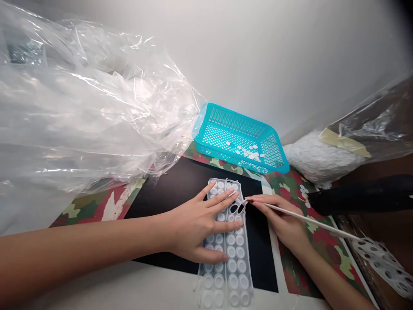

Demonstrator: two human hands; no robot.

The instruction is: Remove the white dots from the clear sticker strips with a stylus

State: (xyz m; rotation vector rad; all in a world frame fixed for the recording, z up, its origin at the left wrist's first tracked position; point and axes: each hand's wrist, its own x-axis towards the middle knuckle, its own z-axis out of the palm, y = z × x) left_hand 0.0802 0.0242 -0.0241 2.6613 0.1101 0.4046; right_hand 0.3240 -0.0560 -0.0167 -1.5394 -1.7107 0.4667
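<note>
My left hand (206, 219) lies flat with fingers spread across a translucent sheet of round white pieces (237, 266), pressing on its upper half. The thumb and fingertips of my right hand (284, 215) are closed in a pinch on a thin white strip (303, 216) at the sheet's right edge. Near the pinch, part of the white web stands stretched up, and dark open holes show in it. The strip runs back over my right hand to a loose white web with round holes (383, 265) at lower right. Under the sheet is a black mat (167, 193).
A turquoise basket (238, 114) holding several small white discs stands behind the sheet. Large clear plastic bags (97, 116) fill the left side. At right are a bag of white material (325, 157) and a black tube-like object (364, 196). Camouflage-patterned covering (309, 258) lies under the mat.
</note>
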